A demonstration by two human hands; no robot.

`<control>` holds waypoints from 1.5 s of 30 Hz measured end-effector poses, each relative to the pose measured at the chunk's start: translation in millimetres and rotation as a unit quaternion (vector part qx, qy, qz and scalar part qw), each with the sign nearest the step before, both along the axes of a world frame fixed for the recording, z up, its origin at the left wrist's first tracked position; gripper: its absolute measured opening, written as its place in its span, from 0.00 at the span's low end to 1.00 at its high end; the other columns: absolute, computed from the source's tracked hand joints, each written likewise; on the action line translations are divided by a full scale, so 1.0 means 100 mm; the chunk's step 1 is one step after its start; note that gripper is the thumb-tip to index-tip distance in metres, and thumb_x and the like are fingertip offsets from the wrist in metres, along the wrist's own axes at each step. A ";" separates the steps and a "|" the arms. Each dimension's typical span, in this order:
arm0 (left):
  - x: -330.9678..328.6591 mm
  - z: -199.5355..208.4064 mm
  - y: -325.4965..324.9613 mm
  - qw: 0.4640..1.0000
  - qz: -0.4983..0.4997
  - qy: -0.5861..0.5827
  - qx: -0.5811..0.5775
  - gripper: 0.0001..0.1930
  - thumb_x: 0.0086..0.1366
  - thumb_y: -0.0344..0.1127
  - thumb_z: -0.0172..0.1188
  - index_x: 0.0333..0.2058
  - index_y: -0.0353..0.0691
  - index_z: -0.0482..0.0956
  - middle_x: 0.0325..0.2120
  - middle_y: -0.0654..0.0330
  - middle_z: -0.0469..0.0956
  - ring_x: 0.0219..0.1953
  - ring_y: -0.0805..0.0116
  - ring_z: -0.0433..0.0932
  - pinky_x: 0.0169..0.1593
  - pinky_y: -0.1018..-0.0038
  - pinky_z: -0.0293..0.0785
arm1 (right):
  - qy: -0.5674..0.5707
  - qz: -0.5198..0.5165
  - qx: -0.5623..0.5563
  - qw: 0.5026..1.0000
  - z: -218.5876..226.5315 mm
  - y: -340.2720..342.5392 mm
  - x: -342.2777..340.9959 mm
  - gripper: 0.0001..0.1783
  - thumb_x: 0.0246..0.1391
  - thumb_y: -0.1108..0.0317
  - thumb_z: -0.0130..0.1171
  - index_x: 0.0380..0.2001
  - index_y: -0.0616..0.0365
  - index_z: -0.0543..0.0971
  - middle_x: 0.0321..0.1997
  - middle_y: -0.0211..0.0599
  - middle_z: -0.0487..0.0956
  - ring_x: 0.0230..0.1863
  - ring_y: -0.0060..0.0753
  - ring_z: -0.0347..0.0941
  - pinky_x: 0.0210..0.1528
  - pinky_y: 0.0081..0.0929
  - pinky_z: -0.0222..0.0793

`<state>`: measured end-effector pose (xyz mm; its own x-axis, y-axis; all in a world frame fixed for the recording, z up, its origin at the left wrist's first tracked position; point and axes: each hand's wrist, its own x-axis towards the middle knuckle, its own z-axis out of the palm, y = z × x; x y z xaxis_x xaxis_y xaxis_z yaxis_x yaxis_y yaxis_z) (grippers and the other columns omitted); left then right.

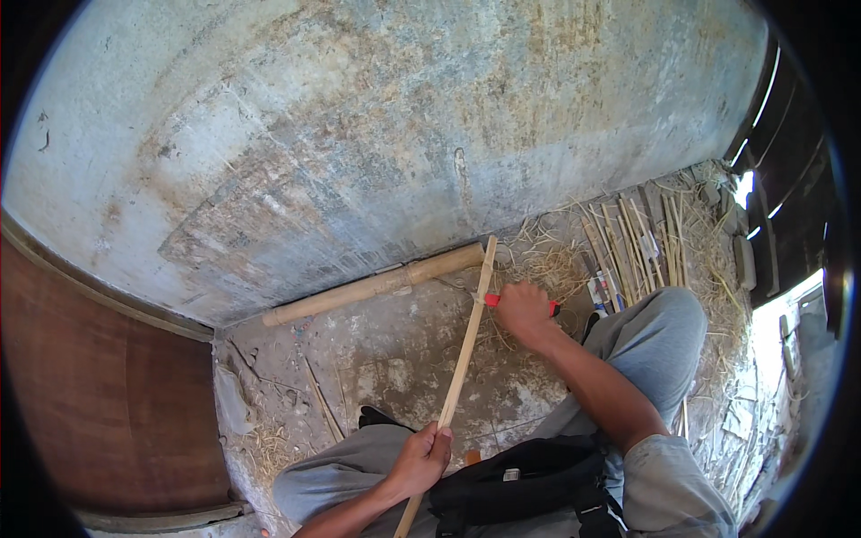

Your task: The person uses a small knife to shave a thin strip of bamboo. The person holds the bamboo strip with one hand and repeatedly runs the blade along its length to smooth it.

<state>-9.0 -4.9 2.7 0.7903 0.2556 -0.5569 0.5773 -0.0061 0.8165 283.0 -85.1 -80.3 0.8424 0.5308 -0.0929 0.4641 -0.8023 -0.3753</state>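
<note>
A long, pale bamboo strip (465,350) slants up and away from my lap toward the wall. My left hand (421,462) is closed round its lower part, in front of my left leg. Near the strip's far end, my right hand (527,314) grips a red-handled knife (492,300). The front of its handle meets the strip's right side; the blade is small and hard to make out there. Just beyond, a thick bamboo pole (377,294) lies on the floor along the foot of the wall.
Several cut bamboo strips (628,247) lie bunched at the right, with curly shavings (543,267) beside them. A stained wall (377,134) rises ahead. A brown wooden panel (108,377) stands at the left, near a crumpled plastic bag (233,402). A black bag (516,480) rests on my lap.
</note>
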 end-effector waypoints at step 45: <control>0.10 -0.02 0.21 0.987 0.054 0.067 -0.135 0.14 0.75 0.43 0.43 0.35 0.39 0.69 0.16 0.68 0.60 0.13 0.82 0.55 0.15 0.80 0.51 | 0.328 -0.102 0.469 0.814 0.06 0.01 0.19 0.14 0.57 0.59 0.62 0.29 0.62 0.83 0.22 0.30 0.79 0.21 0.17 0.69 0.29 0.22 0.64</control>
<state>0.6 16.6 0.7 0.6806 0.1627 -0.7143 0.6660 0.2690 0.6958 302.0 -84.3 -74.8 0.8546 0.4822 -0.1929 -0.1894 -0.0563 -0.9803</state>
